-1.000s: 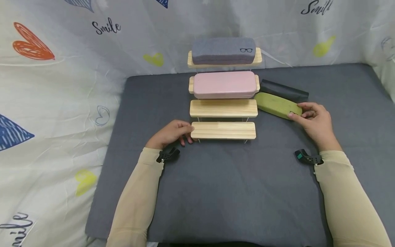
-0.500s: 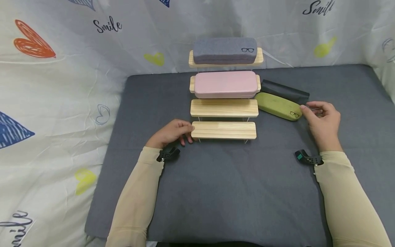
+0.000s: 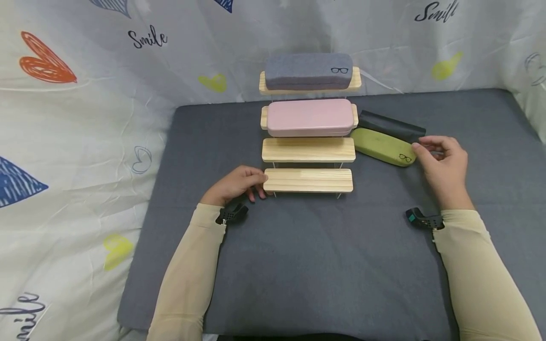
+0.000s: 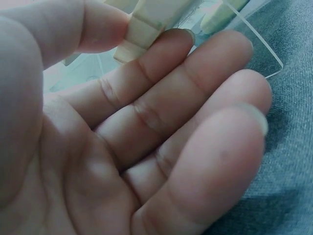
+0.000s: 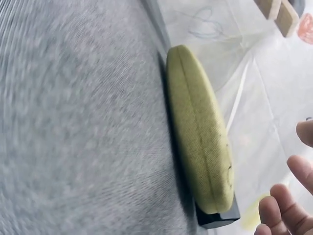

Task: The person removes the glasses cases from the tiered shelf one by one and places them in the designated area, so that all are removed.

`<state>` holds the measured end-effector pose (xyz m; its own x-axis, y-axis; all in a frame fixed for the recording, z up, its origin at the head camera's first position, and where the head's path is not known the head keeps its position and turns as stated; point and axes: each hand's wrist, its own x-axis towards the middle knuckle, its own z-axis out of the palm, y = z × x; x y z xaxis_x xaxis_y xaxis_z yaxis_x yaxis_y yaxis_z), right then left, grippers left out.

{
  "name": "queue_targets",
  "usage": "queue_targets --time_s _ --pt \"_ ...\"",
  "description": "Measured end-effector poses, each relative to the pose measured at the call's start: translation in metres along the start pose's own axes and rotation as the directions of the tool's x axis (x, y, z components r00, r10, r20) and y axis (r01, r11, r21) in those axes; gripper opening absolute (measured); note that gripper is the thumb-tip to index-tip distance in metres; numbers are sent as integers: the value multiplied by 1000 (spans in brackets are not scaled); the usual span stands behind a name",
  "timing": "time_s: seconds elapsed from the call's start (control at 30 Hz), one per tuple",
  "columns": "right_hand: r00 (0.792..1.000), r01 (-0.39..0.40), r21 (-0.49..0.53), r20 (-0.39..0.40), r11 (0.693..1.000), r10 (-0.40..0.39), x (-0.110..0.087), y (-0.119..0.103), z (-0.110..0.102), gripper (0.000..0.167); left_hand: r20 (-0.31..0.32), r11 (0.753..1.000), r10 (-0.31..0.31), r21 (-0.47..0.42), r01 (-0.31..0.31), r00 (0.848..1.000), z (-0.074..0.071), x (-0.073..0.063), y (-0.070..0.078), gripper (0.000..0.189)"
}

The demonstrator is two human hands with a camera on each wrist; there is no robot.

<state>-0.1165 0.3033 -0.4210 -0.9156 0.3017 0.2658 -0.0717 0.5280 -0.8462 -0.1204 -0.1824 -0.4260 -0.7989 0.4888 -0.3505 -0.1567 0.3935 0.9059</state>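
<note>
My left hand [image 3: 236,184] pinches the left end of the lowest wooden shelf [image 3: 308,180] of a stepped display rack. In the left wrist view, the thumb [image 4: 105,29] lies on the board and the index finger is beneath it. A green glasses case [image 3: 381,147] lies slanted on the grey cloth, right of the rack. By its right end hovers my right hand [image 3: 445,163], fingers bent loosely and holding nothing. The right wrist view has the fingertips [image 5: 301,171] apart from the green glasses case [image 5: 200,132].
A grey-blue glasses case [image 3: 309,72] sits on the top shelf, and a pink case [image 3: 310,117] on the one below. The third shelf [image 3: 308,150] is bare wood. A black case [image 3: 391,124] lies behind the green one. White printed cloth [image 3: 239,42] hangs behind.
My right hand has let go of the green glasses case and drawn slightly right, uncovering its glasses print. The left hand keeps its place on the lowest shelf.
</note>
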Motion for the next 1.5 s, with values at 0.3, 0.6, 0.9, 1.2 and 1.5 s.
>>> queue_targets --time_s 0.3,0.6,0.9,1.2,1.5 --pt "1000 -1 44 17 999 1 -2 -16 -9 28 7 1000 -12 4 12 1000 0 3 2 32" --pt "993 -5 64 118 998 -2 6 -33 -5 30 3 1000 -11 -6 11 1000 0 1 -1 32" --pt "992 35 109 117 993 -48 11 -50 6 30 9 1000 -4 -6 4 1000 0 1 -1 32" --pt "987 80 167 123 983 -101 15 -75 21 27 15 1000 16 -5 -16 1000 -2 0 2 32" --pt "974 152 249 124 956 -187 14 -100 36 26 18 1000 11 -3 -10 1000 -2 1 0 33"
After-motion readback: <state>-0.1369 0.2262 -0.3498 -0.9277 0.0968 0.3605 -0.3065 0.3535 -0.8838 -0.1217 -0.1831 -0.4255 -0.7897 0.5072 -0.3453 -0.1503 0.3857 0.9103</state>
